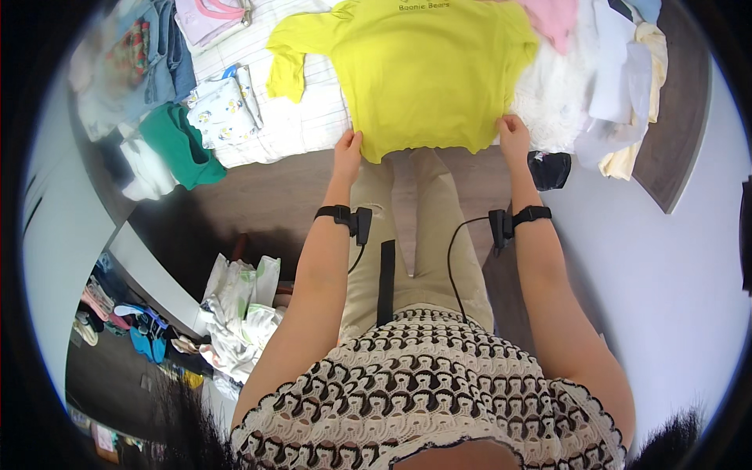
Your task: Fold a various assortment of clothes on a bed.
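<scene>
A yellow long-sleeved shirt [427, 78] lies spread on the bed, its hem toward me and hanging slightly over the near edge. My left hand [348, 149] pinches the hem's left corner. At the opposite corner, my right hand [513, 133] grips the hem in the same way, fingers closed. The shirt's left sleeve [288, 59] bends down on the striped sheet. Its upper edge runs out of the picture at the top.
Left on the bed are folded patterned clothes [223, 110], a green garment [180, 145] and jeans [168, 55]. Pink cloth [552, 23] and a clear plastic bag [623, 117] lie right. A black bag [550, 169] hangs below the bed edge. White bags [243, 313] stand at lower left.
</scene>
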`<state>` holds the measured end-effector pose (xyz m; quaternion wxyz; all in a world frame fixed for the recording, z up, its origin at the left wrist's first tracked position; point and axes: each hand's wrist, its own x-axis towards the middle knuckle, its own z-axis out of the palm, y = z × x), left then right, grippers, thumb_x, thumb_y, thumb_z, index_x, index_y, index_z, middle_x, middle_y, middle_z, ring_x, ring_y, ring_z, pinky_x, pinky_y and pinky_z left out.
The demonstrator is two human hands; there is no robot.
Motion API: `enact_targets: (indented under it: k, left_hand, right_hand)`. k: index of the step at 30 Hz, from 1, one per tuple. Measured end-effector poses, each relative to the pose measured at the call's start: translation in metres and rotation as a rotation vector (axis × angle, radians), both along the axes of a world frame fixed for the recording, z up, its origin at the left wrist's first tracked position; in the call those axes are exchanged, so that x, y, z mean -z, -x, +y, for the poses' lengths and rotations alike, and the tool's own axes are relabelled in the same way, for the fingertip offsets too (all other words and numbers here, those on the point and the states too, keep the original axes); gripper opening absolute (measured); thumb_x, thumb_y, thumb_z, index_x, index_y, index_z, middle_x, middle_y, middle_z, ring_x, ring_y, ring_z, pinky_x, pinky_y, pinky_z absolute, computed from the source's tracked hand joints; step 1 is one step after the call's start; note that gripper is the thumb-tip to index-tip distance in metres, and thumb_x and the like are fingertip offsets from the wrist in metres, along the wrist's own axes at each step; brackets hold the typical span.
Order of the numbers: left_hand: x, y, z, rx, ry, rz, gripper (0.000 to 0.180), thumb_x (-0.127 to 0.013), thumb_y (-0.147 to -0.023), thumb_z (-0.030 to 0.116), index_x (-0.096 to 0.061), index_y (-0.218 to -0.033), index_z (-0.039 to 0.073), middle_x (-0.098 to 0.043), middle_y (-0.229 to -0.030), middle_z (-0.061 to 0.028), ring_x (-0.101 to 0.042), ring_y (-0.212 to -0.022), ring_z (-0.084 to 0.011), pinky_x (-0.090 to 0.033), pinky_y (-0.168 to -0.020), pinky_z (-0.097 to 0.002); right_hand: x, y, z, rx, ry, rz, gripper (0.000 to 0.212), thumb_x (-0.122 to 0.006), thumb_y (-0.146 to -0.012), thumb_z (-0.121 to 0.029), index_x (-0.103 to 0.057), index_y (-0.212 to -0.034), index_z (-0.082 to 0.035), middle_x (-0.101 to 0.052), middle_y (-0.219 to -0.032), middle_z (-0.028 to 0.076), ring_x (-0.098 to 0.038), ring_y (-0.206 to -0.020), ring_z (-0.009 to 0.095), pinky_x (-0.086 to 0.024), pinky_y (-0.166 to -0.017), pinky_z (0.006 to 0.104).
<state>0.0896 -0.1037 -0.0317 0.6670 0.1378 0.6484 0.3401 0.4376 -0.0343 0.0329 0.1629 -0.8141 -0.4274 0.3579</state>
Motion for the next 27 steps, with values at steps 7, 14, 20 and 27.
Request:
enact_targets:
  k: [7, 14, 20, 27]
  left_hand:
    - [-0.023, -0.012, 0.005, -0.169, 0.222, -0.142, 0.028, -0.043, -0.09, 0.027, -0.055, -0.094, 0.003, -0.055, -0.082, -0.001, -0.049, -0.07, -0.0112, -0.038, -0.06, -0.0245]
    - [-0.035, -0.008, -0.016, -0.201, 0.433, -0.403, 0.036, -0.033, -0.09, 0.021, -0.04, -0.118, 0.0, -0.047, -0.117, -0.0145, -0.052, -0.1, -0.0318, -0.043, -0.088, -0.0449]
    - [-0.028, -0.028, -0.017, -0.43, 0.46, -0.49, 0.034, -0.041, -0.091, 0.022, -0.04, -0.117, 0.001, -0.048, -0.115, -0.0134, -0.052, -0.102, -0.0331, -0.043, -0.087, -0.0434]
    - [-0.013, -0.033, -0.025, -0.83, 0.378, -0.429, 0.022, -0.05, -0.088, 0.018, -0.048, -0.104, 0.004, -0.054, -0.099, -0.008, -0.055, -0.085, -0.023, -0.047, -0.08, -0.0349]
  right_hand:
    - [0.01, -0.026, -0.035, 0.063, -0.088, -0.182, 0.014, -0.059, -0.074, -0.012, -0.058, -0.081, 0.0, -0.06, -0.067, 0.005, -0.057, -0.062, 0.014, -0.045, -0.06, 0.0263]
    - [0.012, 0.006, -0.063, 0.929, 0.42, 0.786, 0.019, -0.056, -0.081, -0.015, -0.054, -0.098, -0.005, -0.059, -0.093, 0.011, -0.055, -0.083, 0.018, -0.044, -0.07, 0.0332]
    - [0.024, 0.004, -0.07, 1.182, 0.259, 0.936, 0.021, -0.055, -0.083, -0.015, -0.052, -0.101, -0.007, -0.058, -0.095, 0.008, -0.052, -0.087, 0.02, -0.041, -0.076, 0.0345]
    - [0.013, -0.005, -0.077, 1.276, -0.063, 0.927, 0.025, -0.051, -0.085, -0.01, -0.048, -0.109, -0.005, -0.057, -0.099, 0.011, -0.055, -0.088, 0.023, -0.044, -0.078, 0.0372]
